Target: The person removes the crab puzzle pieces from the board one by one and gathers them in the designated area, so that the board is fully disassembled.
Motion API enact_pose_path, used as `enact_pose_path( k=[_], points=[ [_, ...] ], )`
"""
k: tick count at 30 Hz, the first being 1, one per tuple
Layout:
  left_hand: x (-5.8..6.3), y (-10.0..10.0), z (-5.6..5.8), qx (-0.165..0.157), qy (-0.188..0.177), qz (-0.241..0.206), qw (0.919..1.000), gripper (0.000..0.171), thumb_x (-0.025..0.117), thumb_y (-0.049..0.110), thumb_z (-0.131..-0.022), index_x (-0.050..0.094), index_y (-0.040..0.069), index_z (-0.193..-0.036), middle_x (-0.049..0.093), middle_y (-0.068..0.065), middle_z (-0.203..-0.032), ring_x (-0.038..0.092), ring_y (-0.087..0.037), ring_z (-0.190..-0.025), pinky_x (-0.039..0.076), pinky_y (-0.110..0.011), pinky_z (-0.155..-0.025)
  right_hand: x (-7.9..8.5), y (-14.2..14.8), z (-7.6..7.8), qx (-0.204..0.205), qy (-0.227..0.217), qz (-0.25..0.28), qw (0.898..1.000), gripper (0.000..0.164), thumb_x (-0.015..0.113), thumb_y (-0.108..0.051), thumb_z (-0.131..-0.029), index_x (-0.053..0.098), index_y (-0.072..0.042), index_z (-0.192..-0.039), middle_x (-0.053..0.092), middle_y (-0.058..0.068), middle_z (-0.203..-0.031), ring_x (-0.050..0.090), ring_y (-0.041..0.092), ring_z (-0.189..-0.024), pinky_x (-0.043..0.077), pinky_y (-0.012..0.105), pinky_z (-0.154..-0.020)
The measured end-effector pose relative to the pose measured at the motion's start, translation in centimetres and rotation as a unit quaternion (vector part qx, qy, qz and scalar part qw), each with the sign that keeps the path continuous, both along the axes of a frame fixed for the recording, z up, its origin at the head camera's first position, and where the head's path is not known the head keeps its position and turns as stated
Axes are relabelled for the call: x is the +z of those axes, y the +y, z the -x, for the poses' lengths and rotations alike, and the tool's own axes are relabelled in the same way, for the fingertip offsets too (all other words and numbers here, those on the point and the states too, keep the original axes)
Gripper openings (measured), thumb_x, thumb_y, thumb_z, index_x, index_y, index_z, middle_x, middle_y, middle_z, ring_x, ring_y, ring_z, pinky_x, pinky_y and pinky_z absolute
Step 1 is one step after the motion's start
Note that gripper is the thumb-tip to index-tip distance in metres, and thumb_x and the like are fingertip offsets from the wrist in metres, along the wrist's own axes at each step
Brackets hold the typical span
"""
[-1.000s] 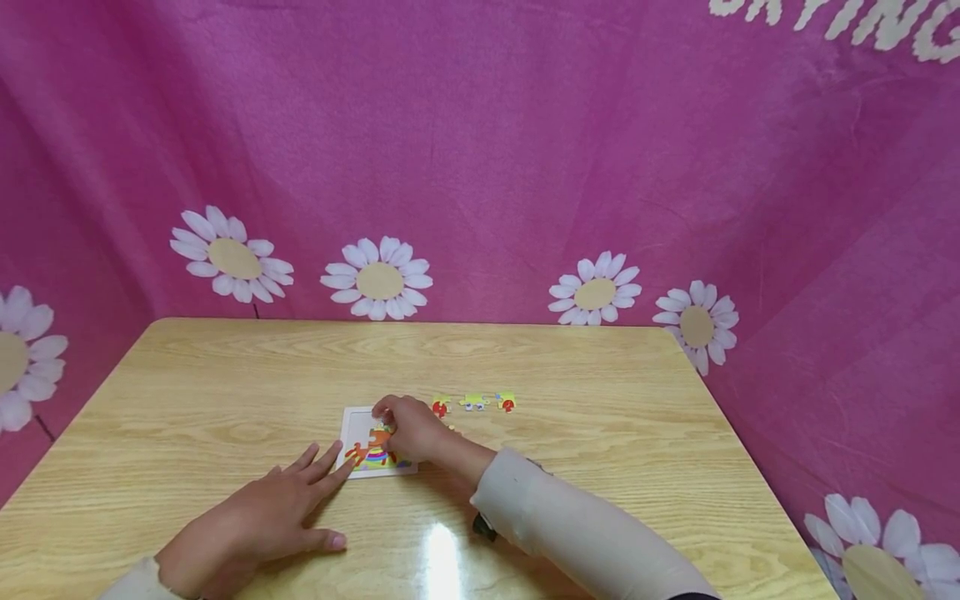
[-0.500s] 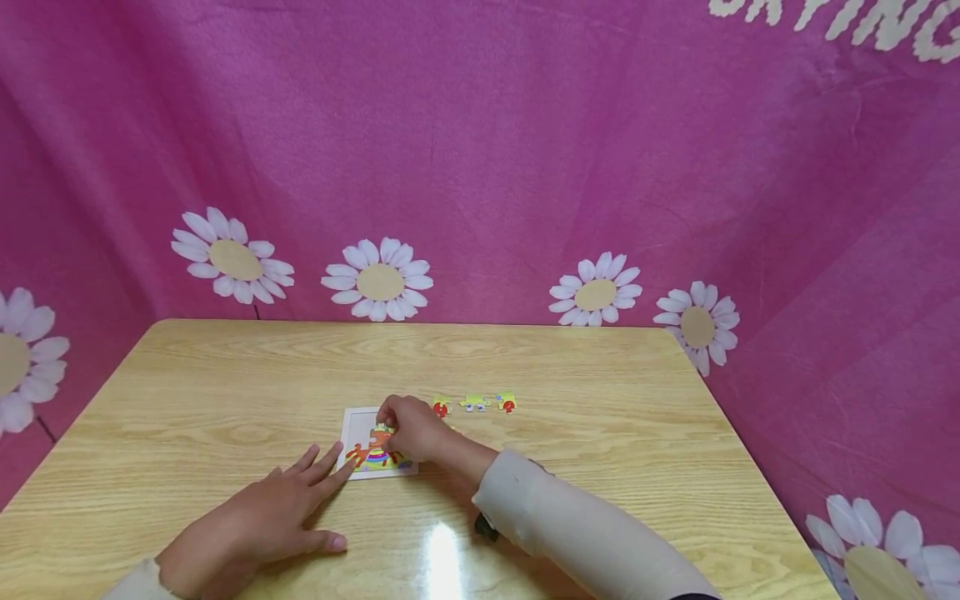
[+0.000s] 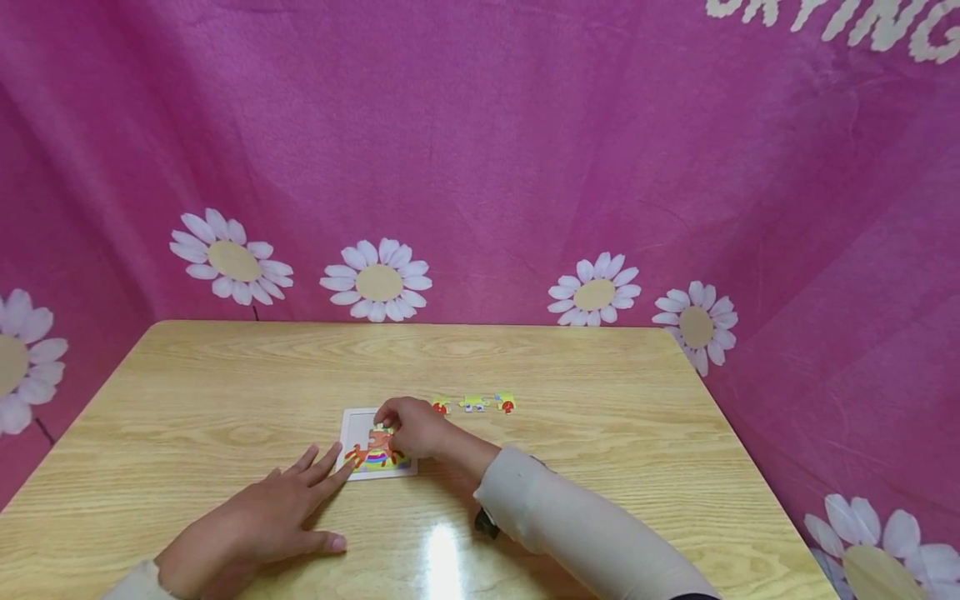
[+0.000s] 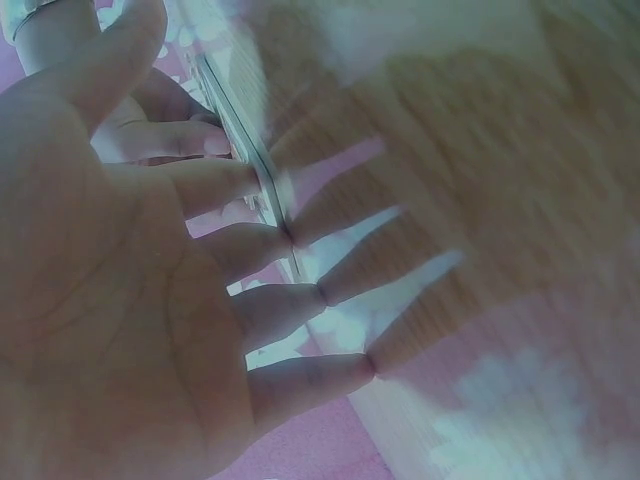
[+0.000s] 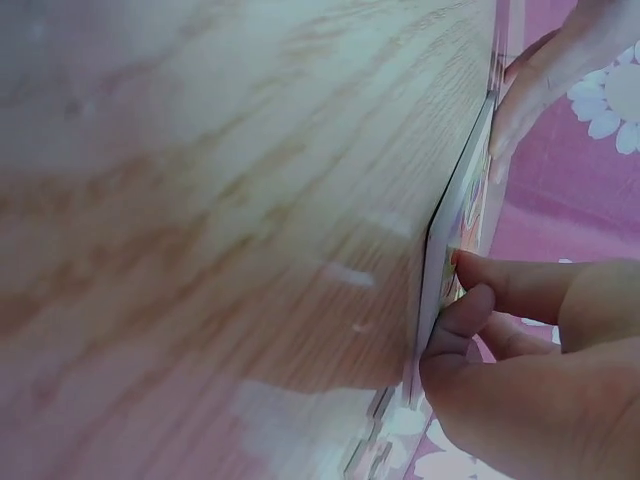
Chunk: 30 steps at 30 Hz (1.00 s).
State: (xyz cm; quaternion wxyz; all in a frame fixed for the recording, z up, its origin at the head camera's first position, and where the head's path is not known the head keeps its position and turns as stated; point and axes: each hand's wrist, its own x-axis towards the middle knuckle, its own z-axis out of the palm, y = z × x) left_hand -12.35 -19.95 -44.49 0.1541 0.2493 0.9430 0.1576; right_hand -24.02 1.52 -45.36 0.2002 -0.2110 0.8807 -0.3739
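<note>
A small white-bordered puzzle tray (image 3: 347,423) lies on the wooden table, its lower part filled with pieces that show an orange figure and a rainbow (image 3: 375,456). Its upper left part is bare. My left hand (image 3: 266,515) is spread flat, fingertips touching the tray's left edge; the left wrist view shows those fingers (image 4: 290,310) straight and apart. Over the tray's right side, my right hand (image 3: 420,427) pinches a puzzle piece (image 3: 382,427) against the placed ones. The fingers partly cover this piece. In the right wrist view, the thumb and fingertips (image 5: 470,305) bear on the tray's surface.
Behind my right hand lie loose pieces: a yellow and red one (image 3: 441,407), one with eyes (image 3: 474,403) and another with red (image 3: 507,403). More may be hidden under the hand. A pink curtain (image 3: 480,167) with daisies hangs behind the table (image 3: 600,375).
The right hand's fingers shift only slightly over the piece, which sits close among the others. The left hand and the tray stay where they were.
</note>
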Motion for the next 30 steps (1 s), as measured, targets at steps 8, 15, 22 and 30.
enact_pose_path(
  k=[8,15,22,30],
  points=[
    [-0.15,-0.02,-0.01,0.003,-0.007,-0.004,1.0000,0.098,0.070,0.069,-0.084,0.043,0.009,-0.157,0.027,-0.020,-0.168,0.025,-0.054,-0.150,0.032,-0.079,-0.103,0.03,-0.08,-0.09,-0.007,0.007,0.003,1.000,0.042,0.058,0.022,-0.075,0.068,-0.008,-0.103,0.059,0.000,-0.092,0.050,0.011,-0.081,0.042,0.019,-0.069],
    [0.01,0.00,-0.11,0.002,-0.002,-0.002,1.0000,0.098,0.071,0.068,-0.084,0.044,0.008,-0.157,0.028,-0.019,-0.168,0.026,-0.054,-0.150,0.032,-0.079,-0.104,-0.03,0.01,-0.05,-0.016,-0.011,0.033,0.999,0.043,0.061,0.023,-0.076,0.065,-0.011,-0.103,0.057,-0.001,-0.090,0.050,0.011,-0.078,0.040,0.019,-0.061],
    [-0.10,0.01,-0.14,0.008,-0.005,-0.006,0.9999,0.099,0.072,0.068,-0.083,0.044,0.008,-0.157,0.027,-0.018,-0.168,0.025,-0.053,-0.150,0.031,-0.078,-0.105,-0.25,0.17,0.10,-0.033,-0.055,0.074,0.995,0.031,0.066,0.016,-0.086,0.070,-0.008,-0.104,0.059,0.000,-0.087,0.053,0.012,-0.079,0.045,0.020,-0.062],
    [-0.06,0.14,-0.08,0.000,0.024,-0.007,0.9997,0.094,0.070,0.067,-0.086,0.048,0.007,-0.154,0.031,-0.022,-0.165,0.028,-0.054,-0.149,0.037,-0.074,-0.105,-0.27,0.14,0.17,-0.045,-0.029,0.078,0.995,0.012,0.074,0.002,-0.091,0.075,-0.007,-0.098,0.061,-0.001,-0.077,0.053,0.009,-0.072,0.044,0.020,-0.063]
  ],
)
